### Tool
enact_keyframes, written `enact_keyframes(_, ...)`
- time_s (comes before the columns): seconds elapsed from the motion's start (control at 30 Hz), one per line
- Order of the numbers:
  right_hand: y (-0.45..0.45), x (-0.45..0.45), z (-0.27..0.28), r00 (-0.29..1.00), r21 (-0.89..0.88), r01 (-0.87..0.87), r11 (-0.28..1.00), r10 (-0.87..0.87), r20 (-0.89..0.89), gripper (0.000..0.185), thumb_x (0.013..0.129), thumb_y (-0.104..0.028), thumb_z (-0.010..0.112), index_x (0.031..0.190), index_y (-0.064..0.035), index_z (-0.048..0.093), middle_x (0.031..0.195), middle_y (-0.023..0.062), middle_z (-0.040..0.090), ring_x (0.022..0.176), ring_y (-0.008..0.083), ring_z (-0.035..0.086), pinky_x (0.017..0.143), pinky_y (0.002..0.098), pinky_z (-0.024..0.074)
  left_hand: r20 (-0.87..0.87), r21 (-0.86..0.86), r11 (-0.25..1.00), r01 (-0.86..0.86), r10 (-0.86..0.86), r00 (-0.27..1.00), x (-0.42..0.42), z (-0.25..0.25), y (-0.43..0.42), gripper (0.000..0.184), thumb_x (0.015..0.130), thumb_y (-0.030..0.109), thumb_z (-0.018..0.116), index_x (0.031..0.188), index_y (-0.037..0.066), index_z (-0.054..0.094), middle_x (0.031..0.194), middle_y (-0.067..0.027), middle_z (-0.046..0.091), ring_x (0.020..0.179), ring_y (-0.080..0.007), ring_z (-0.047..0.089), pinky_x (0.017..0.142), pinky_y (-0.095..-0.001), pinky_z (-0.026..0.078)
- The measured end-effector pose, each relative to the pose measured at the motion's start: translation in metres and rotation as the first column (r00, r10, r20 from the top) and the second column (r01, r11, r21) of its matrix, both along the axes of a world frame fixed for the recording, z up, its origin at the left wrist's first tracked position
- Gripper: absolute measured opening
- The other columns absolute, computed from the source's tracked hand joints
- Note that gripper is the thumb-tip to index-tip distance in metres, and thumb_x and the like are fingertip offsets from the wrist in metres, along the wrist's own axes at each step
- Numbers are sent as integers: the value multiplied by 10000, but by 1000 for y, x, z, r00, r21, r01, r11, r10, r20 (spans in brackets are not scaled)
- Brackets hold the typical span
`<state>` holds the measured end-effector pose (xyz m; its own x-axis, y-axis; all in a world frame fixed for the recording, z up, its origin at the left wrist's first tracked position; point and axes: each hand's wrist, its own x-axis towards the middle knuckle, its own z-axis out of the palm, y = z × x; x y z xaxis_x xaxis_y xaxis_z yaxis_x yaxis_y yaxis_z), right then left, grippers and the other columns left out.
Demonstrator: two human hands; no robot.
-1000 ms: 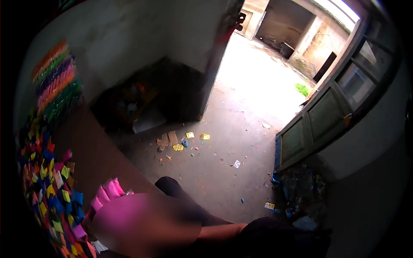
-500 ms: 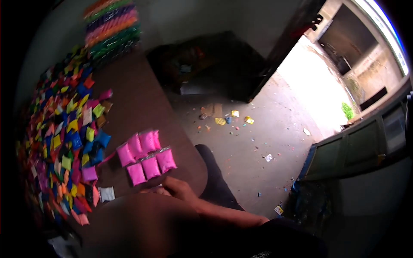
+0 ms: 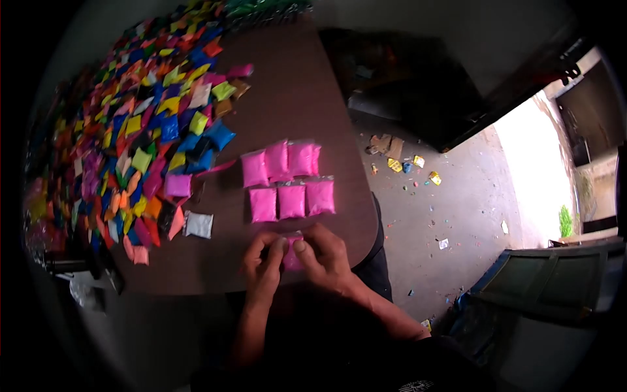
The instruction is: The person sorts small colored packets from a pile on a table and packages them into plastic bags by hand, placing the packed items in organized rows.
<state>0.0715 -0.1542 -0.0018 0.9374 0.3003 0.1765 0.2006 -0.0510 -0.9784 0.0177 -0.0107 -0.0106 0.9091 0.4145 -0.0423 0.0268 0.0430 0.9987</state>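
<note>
Both of my hands pinch one small pink packet (image 3: 293, 261) near the table's front edge. My left hand (image 3: 262, 259) grips its left side, and my right hand (image 3: 324, 256) presses its thumb on the upper right part. The fingers beneath the packet are partly hidden. Just beyond my hands lie pink packets in two rows: a front row of three, with a packet (image 3: 291, 200) in its middle, and a back row with another packet (image 3: 277, 161) in it. Their clear top edges show. A white packet (image 3: 198, 225) lies to the left of my hands.
A large heap of small many-coloured packets (image 3: 150, 130) covers the left of the brown table (image 3: 274, 85). Green packs (image 3: 268, 10) stand at the far end. Yellow wrappers (image 3: 394, 165) and scraps litter the floor at right, near an open doorway.
My view has swung, so the table now sits further right and both hands show clearly. The pink packet between my hands is now visible; the laid-out packets look the same.
</note>
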Motion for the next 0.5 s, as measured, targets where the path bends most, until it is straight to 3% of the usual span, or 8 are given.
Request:
enact_keyframes(0.17, -4, 1, 0, 999, 2, -38, 999, 38, 15, 124, 997, -124, 678, 1010, -1, 670, 838, 127, 648, 731, 211, 633, 669, 335, 493, 1, -98, 991, 95, -96, 995, 2, 14, -1, 106, 1016, 128, 678, 982, 29, 661, 815, 61, 609, 721, -22, 507, 641, -209, 404)
enact_keyframes(0.23, -5, 1, -3, 1000, 68, 19, 997, -19, -5, 102, 1015, -86, 630, 998, 11, 656, 814, 39, 607, 719, 95, 531, 636, 275, 427, 13, -145, 985, 97, -96, 995, 4, 22, -3, 110, 1025, 132, 668, 997, 27, 659, 804, 66, 587, 722, -18, 486, 633, -208, 387)
enact_keyframes(0.3, -3, 1, -4, 1000, 71, 15, 997, -13, -18, 103, 1025, -77, 613, 989, 13, 646, 827, 18, 581, 738, 81, 506, 653, 256, 412, -41, -173, 966, 192, -202, 979, 4, 21, 0, 116, 1033, 133, 656, 976, 32, 653, 789, 76, 545, 722, -12, 454, 623, -209, 362)
enact_keyframes(0.37, 0, 1, -6, 998, 71, 48, 996, -50, 28, 125, 1022, -101, 625, 962, 8, 626, 785, 3, 538, 707, 75, 464, 620, 257, 385, -33, -136, 975, 176, -182, 983, 6, 22, -1, 119, 1033, 130, 654, 960, 36, 645, 784, 80, 526, 722, -9, 437, 621, -210, 350)
enact_keyframes(0.5, -2, 0, 6, 998, 59, -13, 998, 16, -54, 162, 1019, -152, 667, 996, 8, 658, 788, 77, 587, 701, 124, 524, 640, 292, 448, 65, -16, 990, 141, -140, 988, 4, 5, 5, 123, 1029, 109, 647, 926, 46, 627, 770, 86, 501, 709, -5, 412, 611, -214, 334)
